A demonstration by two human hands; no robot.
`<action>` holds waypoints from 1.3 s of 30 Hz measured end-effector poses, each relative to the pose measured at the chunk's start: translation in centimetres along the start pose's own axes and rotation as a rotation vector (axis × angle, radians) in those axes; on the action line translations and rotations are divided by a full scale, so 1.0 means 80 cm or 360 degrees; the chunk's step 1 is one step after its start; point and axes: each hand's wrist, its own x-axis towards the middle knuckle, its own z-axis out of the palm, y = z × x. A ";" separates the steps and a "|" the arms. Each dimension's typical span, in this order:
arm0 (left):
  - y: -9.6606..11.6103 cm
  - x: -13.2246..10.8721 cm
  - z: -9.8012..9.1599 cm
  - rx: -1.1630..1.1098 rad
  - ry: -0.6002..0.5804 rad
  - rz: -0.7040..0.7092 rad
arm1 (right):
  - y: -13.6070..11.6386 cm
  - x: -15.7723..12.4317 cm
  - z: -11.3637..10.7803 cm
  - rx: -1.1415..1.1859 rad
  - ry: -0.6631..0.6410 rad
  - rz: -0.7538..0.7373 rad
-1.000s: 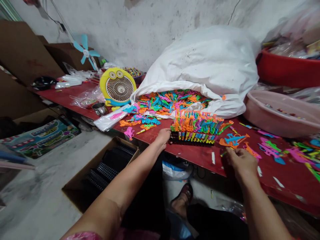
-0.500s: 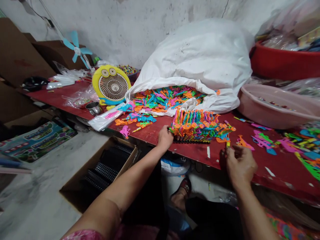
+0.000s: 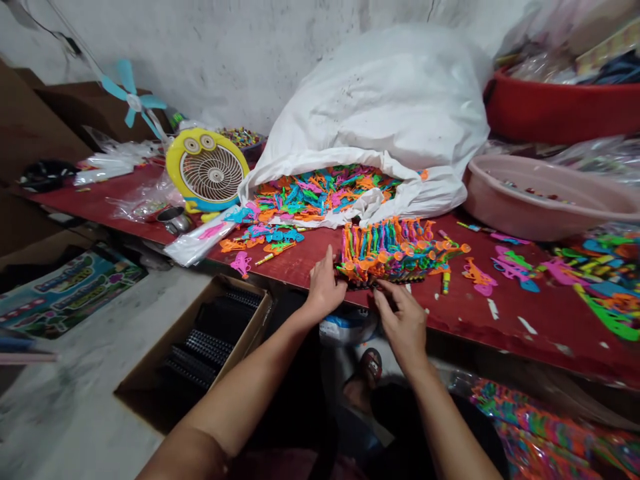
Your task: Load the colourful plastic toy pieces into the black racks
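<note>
A black rack (image 3: 395, 257) packed with rows of bright plastic toy pieces stands near the front edge of the red table (image 3: 505, 320). My left hand (image 3: 325, 283) presses against the rack's left end, fingers closed on it. My right hand (image 3: 403, 320) grips the rack's front edge from below, fingers curled round it. Behind the rack a big white sack (image 3: 395, 113) lies open, spilling several colourful plastic pieces (image 3: 320, 190). Loose pieces (image 3: 505, 270) lie on the table to the right.
A yellow desk fan (image 3: 207, 170) stands at the left of the sack, with a clear plastic bag (image 3: 200, 240) near it. A pink basin (image 3: 543, 197) and a red tub (image 3: 555, 110) are at the right. A cardboard box (image 3: 200, 340) of black racks sits on the floor.
My right hand has left the loose pieces at the right and moved left to the rack's front edge. My left hand stays at the rack's left end. The view has shifted right.
</note>
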 end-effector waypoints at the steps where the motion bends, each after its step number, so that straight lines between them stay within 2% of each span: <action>1: -0.001 -0.002 -0.003 -0.0091 -0.0043 0.0018 | -0.002 0.001 0.005 0.0007 0.0006 0.0000; 4: -0.001 -0.008 -0.008 -0.0196 -0.0120 0.0035 | -0.009 0.003 0.018 -0.0043 0.0049 -0.0052; 10: 0.003 -0.009 0.000 0.0122 -0.0108 0.0148 | -0.019 0.005 0.033 -0.0196 0.0099 -0.0169; 16: 0.006 -0.006 -0.004 0.0209 -0.0117 0.0124 | -0.023 0.012 0.034 -0.0282 0.0033 -0.0232; 20: 0.005 -0.002 -0.009 0.0322 -0.0132 0.0112 | -0.019 0.020 0.025 -0.0279 -0.0056 -0.0336; 27: 0.008 -0.001 -0.009 0.0478 -0.0146 0.0090 | -0.013 0.039 -0.001 -0.0234 -0.0348 -0.0558; 33: 0.006 -0.002 -0.008 0.0497 -0.0129 0.0135 | -0.021 0.031 -0.017 -0.0083 -0.0284 -0.0587; 39: 0.006 -0.004 -0.006 0.0514 -0.0102 0.0141 | -0.006 0.005 -0.037 -0.0061 -0.0323 -0.0560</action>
